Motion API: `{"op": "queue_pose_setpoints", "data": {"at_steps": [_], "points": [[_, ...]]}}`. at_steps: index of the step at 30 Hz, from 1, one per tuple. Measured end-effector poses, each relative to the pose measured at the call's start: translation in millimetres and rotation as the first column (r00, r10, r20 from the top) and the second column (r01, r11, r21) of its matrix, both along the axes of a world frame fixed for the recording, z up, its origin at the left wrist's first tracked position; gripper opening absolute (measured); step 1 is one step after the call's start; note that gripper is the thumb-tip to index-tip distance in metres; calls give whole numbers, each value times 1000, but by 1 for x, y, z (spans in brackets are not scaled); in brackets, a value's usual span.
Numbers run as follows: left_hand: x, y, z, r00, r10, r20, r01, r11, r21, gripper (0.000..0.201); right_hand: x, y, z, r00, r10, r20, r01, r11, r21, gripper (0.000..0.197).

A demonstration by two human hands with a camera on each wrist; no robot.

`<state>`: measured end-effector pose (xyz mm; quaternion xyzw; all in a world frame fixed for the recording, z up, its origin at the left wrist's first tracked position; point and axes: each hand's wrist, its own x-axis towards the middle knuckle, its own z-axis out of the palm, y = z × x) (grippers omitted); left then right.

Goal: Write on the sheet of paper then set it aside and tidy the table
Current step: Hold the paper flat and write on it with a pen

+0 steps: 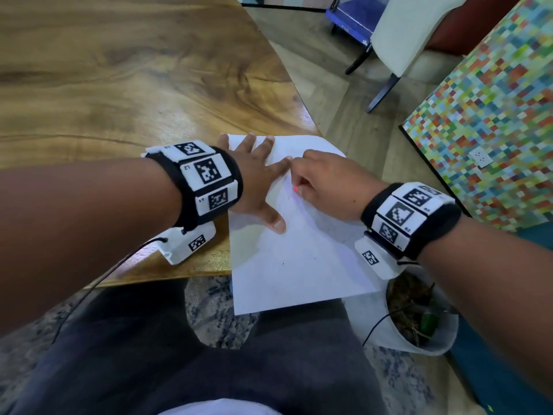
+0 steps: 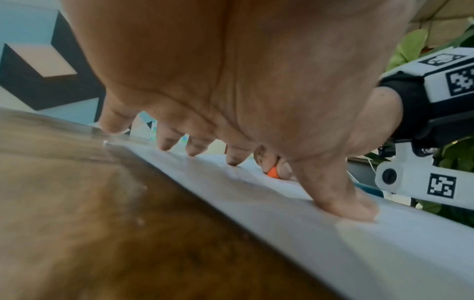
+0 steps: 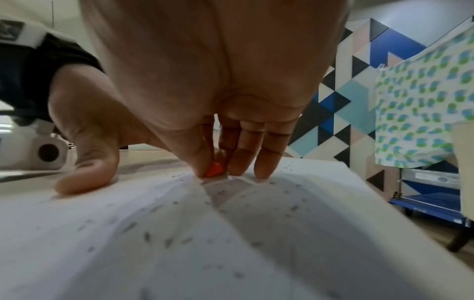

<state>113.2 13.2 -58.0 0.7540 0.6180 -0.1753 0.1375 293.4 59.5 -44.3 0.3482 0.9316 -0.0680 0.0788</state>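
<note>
A white sheet of paper (image 1: pixel 299 259) lies on the near right corner of the wooden table (image 1: pixel 119 85), and much of it hangs past the edge. My left hand (image 1: pixel 257 178) lies flat on its upper left part, fingers spread and thumb pressing down. My right hand (image 1: pixel 320 181) sits just right of it, its thumb and fingers pinching a small orange writing tool (image 1: pixel 296 188) against the paper. Only the tool's orange end (image 3: pixel 215 169) shows under the fingers; it also shows as an orange spot (image 2: pixel 273 172) past the left palm. Small grey marks dot the sheet (image 3: pixel 231 243).
A white pot with a plant (image 1: pixel 419 316) stands on the floor under my right wrist. A pale chair (image 1: pixel 404 34) and a blue cart (image 1: pixel 353 16) stand beyond the table, and a multicoloured mosaic panel (image 1: pixel 493 115) lies to the right. My lap is below the sheet.
</note>
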Motion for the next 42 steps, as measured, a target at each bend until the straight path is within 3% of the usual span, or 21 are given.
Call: {"op": "queue_pose_setpoints", "data": {"at_steps": [6,11,16,21,24,27,32,35,42], "points": [[-1,4,12,998,-62,-11,63,997,48,104,-8,30,-3,995,-96,-19,97,994,46,5],[-15,-4,6,989,-127,-73,119,987,-110,140,-10,27,-1,992,-127,7,127,992,20,4],[-13,-4,9,990,-126,-58,117,983,-140,142,-12,-29,5,996,90,-22,-91,996,-25,8],[-14,-4,4,986,-148,-73,138,983,-124,146,-10,-69,2,959,283,-21,-284,958,-33,34],[-15,-4,4,988,-142,-61,133,982,-134,144,-15,-58,5,986,168,14,-168,985,-33,23],[-16,-5,5,991,-126,-42,120,984,-135,141,-16,-39,3,999,14,-50,-14,1000,-7,7],[-17,-5,4,992,-122,-45,116,986,-122,143,-18,-65,-2,992,97,-78,-102,993,-57,7],[-17,-5,2,992,-120,-49,114,986,-123,146,-14,-87,-5,980,169,-107,-177,982,-64,19],[-17,-5,4,991,-129,-39,123,985,-120,142,-22,-61,7,998,-49,-31,48,999,-22,7]]}}
